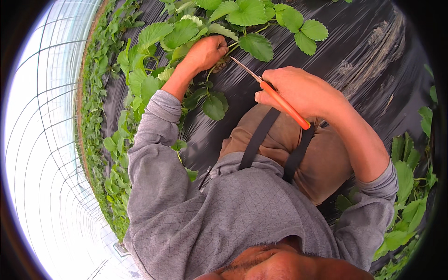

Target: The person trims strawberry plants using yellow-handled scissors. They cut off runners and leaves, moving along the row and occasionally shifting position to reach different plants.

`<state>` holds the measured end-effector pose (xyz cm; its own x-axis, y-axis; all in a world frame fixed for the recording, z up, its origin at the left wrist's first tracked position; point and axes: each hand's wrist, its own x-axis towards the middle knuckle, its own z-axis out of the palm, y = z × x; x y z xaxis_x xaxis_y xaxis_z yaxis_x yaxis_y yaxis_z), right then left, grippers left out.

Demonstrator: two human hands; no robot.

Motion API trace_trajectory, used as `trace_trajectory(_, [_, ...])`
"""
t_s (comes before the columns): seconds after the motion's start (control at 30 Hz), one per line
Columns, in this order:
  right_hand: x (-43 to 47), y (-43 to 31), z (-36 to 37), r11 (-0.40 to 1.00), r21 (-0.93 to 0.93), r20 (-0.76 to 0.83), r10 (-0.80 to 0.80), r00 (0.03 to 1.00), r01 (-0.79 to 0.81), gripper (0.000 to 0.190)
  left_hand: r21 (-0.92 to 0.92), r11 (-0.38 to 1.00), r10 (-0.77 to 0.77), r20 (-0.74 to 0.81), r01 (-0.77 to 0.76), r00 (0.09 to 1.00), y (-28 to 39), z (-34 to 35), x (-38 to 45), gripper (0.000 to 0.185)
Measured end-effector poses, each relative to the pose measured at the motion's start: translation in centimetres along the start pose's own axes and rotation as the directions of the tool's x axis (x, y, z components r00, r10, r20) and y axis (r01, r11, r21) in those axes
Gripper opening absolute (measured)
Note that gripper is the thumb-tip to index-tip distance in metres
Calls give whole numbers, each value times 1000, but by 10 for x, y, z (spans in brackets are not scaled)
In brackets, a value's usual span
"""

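Note:
My left hand (pixel 209 50) is at a strawberry plant (pixel 182 32), its fingers closed beside green stems (pixel 232 48) near the base. Whether it grips a stem is hidden by the hand. Orange-handled scissors (pixel 285 105) are held in my right hand (pixel 297 89), over my knees. Their pointed metal blades lie close together, the tip just right of my left hand and below the stems. A brownish clump (pixel 220 65) shows under my left hand. Leaves on runners (pixel 305 36) spread over the black plastic film to the upper right.
Black plastic mulch film (pixel 350 21) covers the ground, with a patch of dried soil (pixel 372 56) at the right. Strawberry rows run along the left (pixel 94 105) and lower right (pixel 406 210). The arched greenhouse wall (pixel 45 122) stands beyond the left row.

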<state>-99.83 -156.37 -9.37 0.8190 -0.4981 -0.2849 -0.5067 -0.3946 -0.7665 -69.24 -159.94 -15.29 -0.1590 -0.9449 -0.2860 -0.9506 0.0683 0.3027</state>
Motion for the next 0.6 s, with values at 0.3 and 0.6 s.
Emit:
trace_trajectory(0.3, [73, 29, 31, 982, -155, -14, 103, 995, -104, 36, -105, 990, -84, 90, 94, 992, -14, -5, 17, 24])
trace_trajectory(0.6, [100, 40, 45, 989, -145, -101, 22, 995, -37, 33, -110, 992, -44, 113, 57, 993, -8, -9, 21, 25])
